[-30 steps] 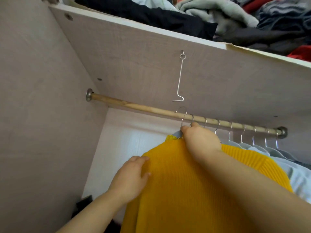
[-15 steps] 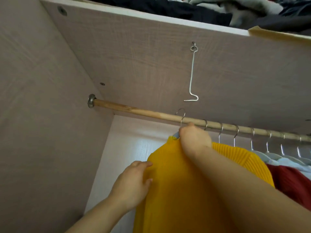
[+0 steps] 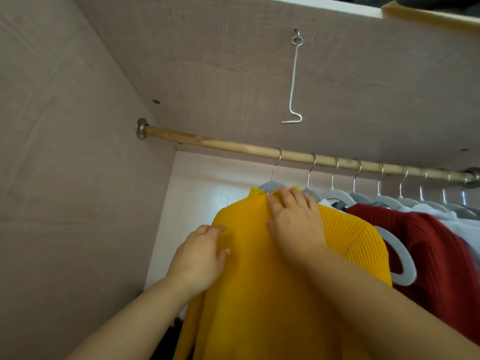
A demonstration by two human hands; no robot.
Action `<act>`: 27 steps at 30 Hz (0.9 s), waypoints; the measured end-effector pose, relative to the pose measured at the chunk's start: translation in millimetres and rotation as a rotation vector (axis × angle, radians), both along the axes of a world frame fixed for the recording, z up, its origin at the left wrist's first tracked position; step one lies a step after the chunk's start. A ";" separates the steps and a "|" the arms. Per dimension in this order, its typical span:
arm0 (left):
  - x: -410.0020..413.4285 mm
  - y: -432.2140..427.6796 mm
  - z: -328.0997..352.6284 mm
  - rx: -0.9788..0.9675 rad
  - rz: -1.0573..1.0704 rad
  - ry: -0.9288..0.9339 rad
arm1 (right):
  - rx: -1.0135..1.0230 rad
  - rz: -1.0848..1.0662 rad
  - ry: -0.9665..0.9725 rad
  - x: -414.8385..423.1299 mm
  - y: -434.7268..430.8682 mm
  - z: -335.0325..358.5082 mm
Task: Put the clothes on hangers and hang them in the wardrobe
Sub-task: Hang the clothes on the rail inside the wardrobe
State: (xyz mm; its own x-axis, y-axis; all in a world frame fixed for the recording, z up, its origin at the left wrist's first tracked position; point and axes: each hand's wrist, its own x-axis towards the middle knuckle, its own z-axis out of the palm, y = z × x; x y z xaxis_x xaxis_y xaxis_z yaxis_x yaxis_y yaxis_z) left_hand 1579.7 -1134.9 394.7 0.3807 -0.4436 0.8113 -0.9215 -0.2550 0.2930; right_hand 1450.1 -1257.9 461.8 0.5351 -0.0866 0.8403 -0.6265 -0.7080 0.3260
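After hooking hanger (image 3: 268, 185) onto rod (image 3: 233, 146) above right hand (image 3: 293, 224), lays it flat, fingers spread, on yellow sweater (image 3: 259, 294); rests left hand (image 3: 200, 258), open, just left.

No readable text, label, brand or number anywhere (tiny tag at collar too blurred).

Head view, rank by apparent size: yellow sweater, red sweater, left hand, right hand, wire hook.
1. yellow sweater, nearest the camera
2. red sweater, partly hidden
3. left hand and right hand: look alike, not ranked
4. wire hook
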 end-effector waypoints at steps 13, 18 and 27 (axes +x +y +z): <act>-62.9 61.1 -60.3 0.129 0.017 0.098 | 0.162 0.076 0.139 -79.6 12.2 -86.7; -123.0 106.0 -103.1 0.210 0.117 0.153 | 0.251 0.171 0.199 -133.7 43.0 -144.4; -251.5 190.1 -204.1 0.482 0.301 0.272 | 0.472 0.283 0.392 -242.1 123.1 -269.7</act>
